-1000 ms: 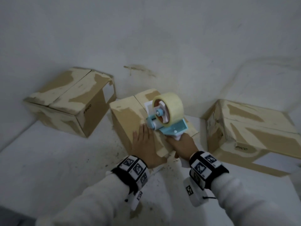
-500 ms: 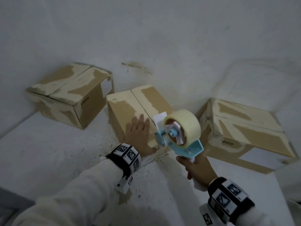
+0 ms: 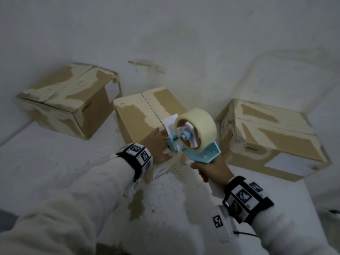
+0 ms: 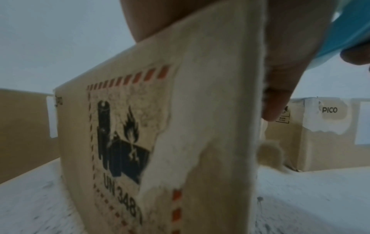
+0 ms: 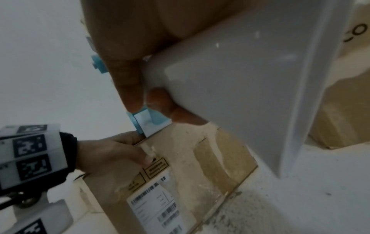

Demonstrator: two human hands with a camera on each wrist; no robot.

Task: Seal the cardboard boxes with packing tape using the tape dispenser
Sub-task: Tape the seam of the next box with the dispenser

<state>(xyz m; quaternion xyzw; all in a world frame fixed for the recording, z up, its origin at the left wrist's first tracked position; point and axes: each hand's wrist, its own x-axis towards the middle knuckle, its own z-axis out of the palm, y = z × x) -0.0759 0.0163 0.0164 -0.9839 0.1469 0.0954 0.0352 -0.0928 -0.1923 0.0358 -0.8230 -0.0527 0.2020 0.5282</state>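
Note:
Three worn cardboard boxes stand on the white surface against the wall. My left hand (image 3: 156, 141) lies flat on the near end of the middle box (image 3: 139, 115), its thumb (image 4: 280, 88) hanging over the front face (image 5: 200, 166). My right hand (image 3: 209, 171) grips the white handle (image 5: 250, 71) of the blue tape dispenser (image 3: 200, 153), held in the air just off the box's near right corner. The pale tape roll (image 3: 197, 126) sits on top of it. The dispenser's front end is right beside my left hand's fingers. The box's centre seam shows dark and bare.
A left box (image 3: 70, 100) and a larger right box (image 3: 272, 137), both marked PICO, flank the middle one. The wall (image 3: 184, 43) rises close behind them. Scraps of torn paper and grit litter the white surface (image 3: 55, 162) in front.
My right hand has pulled the dispenser back off the top of the middle box toward me and to the right. My left hand has stayed on the box.

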